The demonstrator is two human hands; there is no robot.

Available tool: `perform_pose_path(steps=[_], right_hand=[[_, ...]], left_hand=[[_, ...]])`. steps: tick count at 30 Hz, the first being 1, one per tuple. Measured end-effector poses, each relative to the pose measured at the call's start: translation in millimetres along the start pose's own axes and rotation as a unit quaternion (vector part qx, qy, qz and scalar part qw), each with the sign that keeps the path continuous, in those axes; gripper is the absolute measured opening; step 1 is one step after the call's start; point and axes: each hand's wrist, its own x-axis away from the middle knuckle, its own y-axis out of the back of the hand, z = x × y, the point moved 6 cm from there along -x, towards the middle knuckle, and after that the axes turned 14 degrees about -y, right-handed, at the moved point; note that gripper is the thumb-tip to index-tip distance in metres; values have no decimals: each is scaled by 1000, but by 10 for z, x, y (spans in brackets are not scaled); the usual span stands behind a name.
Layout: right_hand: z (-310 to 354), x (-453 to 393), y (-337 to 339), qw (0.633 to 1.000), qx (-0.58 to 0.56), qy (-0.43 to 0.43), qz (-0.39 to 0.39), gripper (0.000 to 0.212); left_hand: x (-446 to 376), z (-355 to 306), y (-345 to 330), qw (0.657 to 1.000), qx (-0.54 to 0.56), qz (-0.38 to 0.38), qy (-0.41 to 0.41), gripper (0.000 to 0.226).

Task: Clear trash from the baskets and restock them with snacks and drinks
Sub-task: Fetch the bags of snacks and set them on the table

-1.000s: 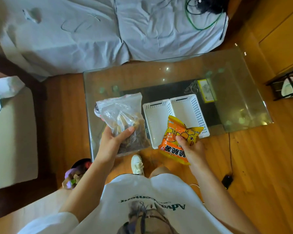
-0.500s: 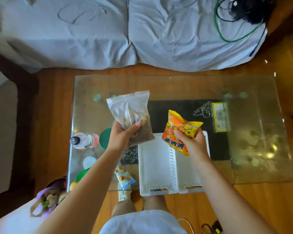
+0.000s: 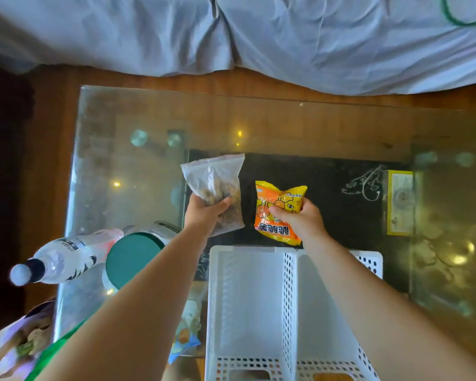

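Left hand (image 3: 204,213): my fingers are wrapped round the lower part of a clear plastic zip bag of brown snacks (image 3: 215,188), held upright.
Right hand (image 3: 300,218): clamped on the middle of an orange foil snack packet with printed characters (image 3: 278,213), just right of the clear bag.
Baskets: two white perforated plastic baskets (image 3: 289,298) sit side by side directly below my wrists, both showing bare floors; no trash visible inside.
Change: a second ago both packets were over the baskets' near edge; now they hang beyond the far rims, above the glass tabletop (image 3: 149,160).
Meaning: clearing looks done; restocking is at its start, and I judge both packets must come back toward me to drop in.
Waiting stock: a clear drink bottle with dark cap (image 3: 58,259) and a teal-lidded round tub (image 3: 132,259) lie left of my left forearm.
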Motion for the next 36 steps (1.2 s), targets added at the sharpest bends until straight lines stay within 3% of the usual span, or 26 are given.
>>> perform_pose_path(steps=[8,14,17,22,25,33,36], right_hand=[[-137,-244,-166,999,43,-22,12,34],[-122,-243,-151,999,36,-34,-17,56],[-109,-205,-126,998,45,-32,-14,71],[-115,-37,-47,998,48,-27,6,76],[-110,184,39,998,52,-34,-1,82],[-89,1218,63,997,48,13,62,42],[-249,1637,-73,993,59,-4,98,30]], left_hand=[[-211,249,-79,996,-90,10,17,56],[-234,210,-102,989,-149,25,8,54],[-212,190,-90,990,-137,28,26,57],[-50,118,-20,994,-98,38,25,77],[176,27,48,996,-71,43,21,76],[1269,-282,371,992,61,109,29,41],[1790,-216,665,988,125,82,37,33]])
